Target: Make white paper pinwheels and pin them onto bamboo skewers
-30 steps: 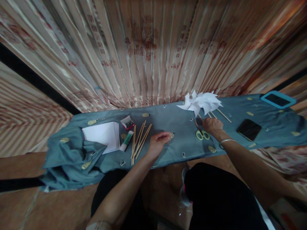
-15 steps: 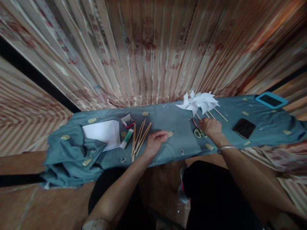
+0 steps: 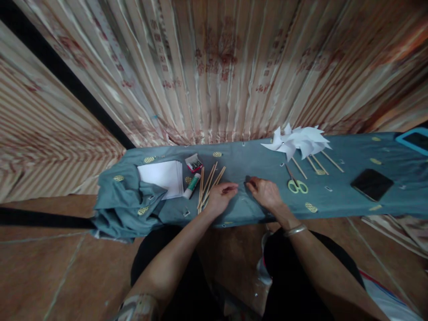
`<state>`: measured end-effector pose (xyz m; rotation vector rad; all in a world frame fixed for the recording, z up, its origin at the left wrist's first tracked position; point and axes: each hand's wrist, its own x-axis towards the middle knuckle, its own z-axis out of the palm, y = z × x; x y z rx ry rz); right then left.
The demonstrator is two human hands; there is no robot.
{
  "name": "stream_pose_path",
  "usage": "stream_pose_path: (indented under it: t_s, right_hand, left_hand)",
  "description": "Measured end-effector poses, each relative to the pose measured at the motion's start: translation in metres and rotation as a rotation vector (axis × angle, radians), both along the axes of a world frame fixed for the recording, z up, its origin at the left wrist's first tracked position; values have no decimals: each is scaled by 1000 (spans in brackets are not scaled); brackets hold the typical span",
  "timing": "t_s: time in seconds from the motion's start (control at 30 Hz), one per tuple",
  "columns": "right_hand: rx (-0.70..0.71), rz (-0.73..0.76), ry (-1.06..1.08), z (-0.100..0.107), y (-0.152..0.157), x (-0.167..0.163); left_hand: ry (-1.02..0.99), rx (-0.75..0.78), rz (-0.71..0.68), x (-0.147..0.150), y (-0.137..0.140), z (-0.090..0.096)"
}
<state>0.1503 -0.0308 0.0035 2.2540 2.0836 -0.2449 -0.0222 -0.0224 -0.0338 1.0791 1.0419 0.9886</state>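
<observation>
My left hand (image 3: 221,198) rests on the cloth just right of several thin wooden sticks (image 3: 207,185), its fingers loosely bent and slightly apart, holding nothing I can see. Facing it across a small gap is my right hand (image 3: 265,192), low over the cloth with fingers loosely curled and nothing visible in them. To its right lie green-handled scissors (image 3: 297,186). Beyond them, several white paper pinwheels (image 3: 301,140) on wooden sticks lie overlapping near the far edge. Left of the sticks are a green-and-white glue stick (image 3: 192,185) and a small open box of pins (image 3: 194,164).
A stack of white paper (image 3: 162,176) lies at the left, partly under bunched fabric of the grey-green tablecloth (image 3: 247,156). A dark phone (image 3: 372,184) and a blue-framed tablet (image 3: 413,141) lie at the right. Patterned curtains (image 3: 214,80) hang behind the table.
My right hand has left the pinwheel sticks and come left, close to my left hand. The pinwheels stay lying on the cloth. The view has shifted left.
</observation>
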Motion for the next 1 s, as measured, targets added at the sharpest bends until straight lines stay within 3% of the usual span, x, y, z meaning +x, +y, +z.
stream_pose_path:
  t_s: [0.3,0.63,1.0]
  right_hand:
    - [33,171,-11,-3,6,-22]
    - [26,210,-46,-5,8,-24]
    - [18,211,-37,-8,11,-22]
  left_hand:
    - [229,180,34,-32,11,-9]
    - [565,455,208,-85,22,-4]
    - [904,411,251,-141,17,3]
